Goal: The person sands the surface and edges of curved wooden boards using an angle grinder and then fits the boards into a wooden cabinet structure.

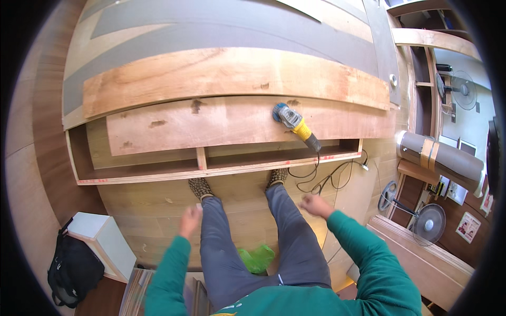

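My left hand (190,222) hangs over the floor beside my left leg, its fingers curled. A small pale spot shows at its fingertips, too small to name. My right hand (315,205) is also closed, near my right knee; whatever may be in it is hidden. Both hands are apart from the work in front of me. There, a yellow and grey angle grinder (296,125) with a blue disc lies on the nearer wooden board (226,120). A second, longer board (221,71) lies just behind it. The nearer board rests across an open plywood frame (247,169).
The grinder's black cord (319,184) loops on the floor to the right. A black backpack (74,266) leans by a white box (108,242) at left. A green plastic bag (257,258) lies between my legs. Fans (428,224) and a wrapped roll (443,158) stand at right.
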The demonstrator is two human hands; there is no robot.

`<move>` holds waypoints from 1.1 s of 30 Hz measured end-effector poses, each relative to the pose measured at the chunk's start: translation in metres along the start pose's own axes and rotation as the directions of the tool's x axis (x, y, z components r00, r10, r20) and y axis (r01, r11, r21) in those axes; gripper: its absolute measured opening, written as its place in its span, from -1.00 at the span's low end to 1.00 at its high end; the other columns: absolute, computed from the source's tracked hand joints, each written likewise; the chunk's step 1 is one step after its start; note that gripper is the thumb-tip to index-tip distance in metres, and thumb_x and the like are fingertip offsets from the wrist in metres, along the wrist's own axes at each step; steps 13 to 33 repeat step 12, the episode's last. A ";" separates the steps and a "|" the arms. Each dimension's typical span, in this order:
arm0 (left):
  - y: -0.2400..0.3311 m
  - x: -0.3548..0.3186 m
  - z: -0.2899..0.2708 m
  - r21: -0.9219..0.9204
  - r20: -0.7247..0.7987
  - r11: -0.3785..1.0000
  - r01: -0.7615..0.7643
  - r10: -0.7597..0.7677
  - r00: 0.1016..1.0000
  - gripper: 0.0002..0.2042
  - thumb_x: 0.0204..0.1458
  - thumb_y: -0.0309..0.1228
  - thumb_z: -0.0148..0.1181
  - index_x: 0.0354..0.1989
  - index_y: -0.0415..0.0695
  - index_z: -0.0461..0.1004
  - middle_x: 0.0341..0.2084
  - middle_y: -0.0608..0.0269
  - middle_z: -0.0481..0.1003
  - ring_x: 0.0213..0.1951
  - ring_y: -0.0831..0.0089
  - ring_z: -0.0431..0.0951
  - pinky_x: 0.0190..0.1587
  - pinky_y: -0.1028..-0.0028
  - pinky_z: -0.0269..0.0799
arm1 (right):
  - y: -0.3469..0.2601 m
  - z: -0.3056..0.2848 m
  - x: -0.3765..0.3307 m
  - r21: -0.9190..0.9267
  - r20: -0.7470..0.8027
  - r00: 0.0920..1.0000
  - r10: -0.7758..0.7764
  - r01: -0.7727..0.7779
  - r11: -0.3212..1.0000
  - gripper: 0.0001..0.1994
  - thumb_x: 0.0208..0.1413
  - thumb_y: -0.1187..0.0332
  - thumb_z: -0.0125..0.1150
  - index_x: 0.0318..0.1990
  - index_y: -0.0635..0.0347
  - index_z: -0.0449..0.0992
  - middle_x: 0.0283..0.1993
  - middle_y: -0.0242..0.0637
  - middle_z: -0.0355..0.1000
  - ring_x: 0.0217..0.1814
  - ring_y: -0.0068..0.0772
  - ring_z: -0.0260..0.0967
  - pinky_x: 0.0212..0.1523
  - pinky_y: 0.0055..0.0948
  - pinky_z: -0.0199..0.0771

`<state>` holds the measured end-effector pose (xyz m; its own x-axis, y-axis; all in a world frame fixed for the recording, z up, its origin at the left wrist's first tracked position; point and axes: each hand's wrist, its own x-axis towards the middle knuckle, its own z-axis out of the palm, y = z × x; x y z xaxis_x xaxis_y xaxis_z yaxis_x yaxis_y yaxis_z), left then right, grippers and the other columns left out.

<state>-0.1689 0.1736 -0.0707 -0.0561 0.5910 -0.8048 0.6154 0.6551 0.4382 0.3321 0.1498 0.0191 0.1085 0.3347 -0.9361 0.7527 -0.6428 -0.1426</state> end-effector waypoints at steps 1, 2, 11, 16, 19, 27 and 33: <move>-0.019 -0.043 0.005 -0.047 0.030 0.998 0.048 -0.046 0.998 -0.50 0.27 0.03 0.17 -0.13 -0.28 0.57 -0.19 -0.13 0.62 -0.10 0.05 0.63 0.00 0.17 0.49 | 0.018 0.011 -0.024 -0.068 0.049 0.999 0.012 -0.008 0.998 -0.45 0.16 0.04 0.35 0.13 0.31 0.57 0.02 0.11 0.59 0.12 0.09 0.55 0.15 -0.14 0.51; -0.067 -0.071 0.015 0.045 0.051 0.980 0.194 -0.196 0.979 -0.44 0.27 0.05 0.14 0.03 -0.31 0.55 -0.09 -0.14 0.62 0.02 0.06 0.61 0.09 0.16 0.47 | 0.029 0.018 -0.048 -0.029 0.086 0.995 0.051 -0.049 0.998 -0.46 0.17 0.03 0.34 0.13 0.30 0.57 0.03 0.09 0.60 0.12 0.07 0.55 0.16 -0.15 0.50; -0.002 -0.174 -0.086 -0.322 0.410 0.848 0.421 -0.276 0.869 -0.46 0.34 -0.14 0.08 0.34 -0.27 0.35 0.15 0.08 0.53 0.11 0.26 0.55 0.16 0.30 0.46 | 0.066 0.062 -0.200 0.718 -0.140 0.945 0.296 -0.109 0.687 -0.68 0.26 0.15 0.27 -0.08 0.24 0.61 -0.25 -0.23 0.59 -0.19 -0.44 0.52 -0.15 -0.36 0.52; -0.004 -0.167 -0.101 -0.280 0.355 0.904 0.323 -0.215 0.910 -0.47 0.33 -0.12 0.09 0.33 -0.22 0.37 0.13 0.13 0.53 0.08 0.27 0.55 0.11 0.33 0.45 | 0.084 0.083 -0.224 0.683 -0.202 0.936 0.287 -0.075 0.727 -0.69 0.26 0.15 0.27 -0.09 0.24 0.62 -0.26 -0.23 0.59 -0.21 -0.43 0.52 -0.17 -0.36 0.53; -0.004 -0.167 -0.101 -0.280 0.355 0.904 0.323 -0.215 0.910 -0.47 0.33 -0.12 0.09 0.33 -0.22 0.37 0.13 0.13 0.53 0.08 0.27 0.55 0.11 0.33 0.45 | 0.084 0.083 -0.224 0.683 -0.202 0.936 0.287 -0.075 0.727 -0.69 0.26 0.15 0.27 -0.09 0.24 0.62 -0.26 -0.23 0.59 -0.21 -0.43 0.52 -0.17 -0.36 0.53; -0.004 -0.167 -0.101 -0.280 0.355 0.904 0.323 -0.215 0.910 -0.47 0.33 -0.12 0.09 0.33 -0.22 0.37 0.13 0.13 0.53 0.08 0.27 0.55 0.11 0.33 0.45 | 0.084 0.083 -0.224 0.683 -0.202 0.936 0.287 -0.075 0.727 -0.69 0.26 0.15 0.27 -0.09 0.24 0.62 -0.26 -0.23 0.59 -0.21 -0.43 0.52 -0.17 -0.36 0.53; -0.004 -0.167 -0.101 -0.280 0.355 0.904 0.323 -0.215 0.910 -0.47 0.33 -0.12 0.09 0.33 -0.22 0.37 0.13 0.13 0.53 0.08 0.27 0.55 0.11 0.33 0.45 | 0.084 0.083 -0.224 0.683 -0.202 0.936 0.287 -0.075 0.727 -0.69 0.26 0.15 0.27 -0.09 0.24 0.62 -0.26 -0.23 0.59 -0.21 -0.43 0.52 -0.17 -0.36 0.53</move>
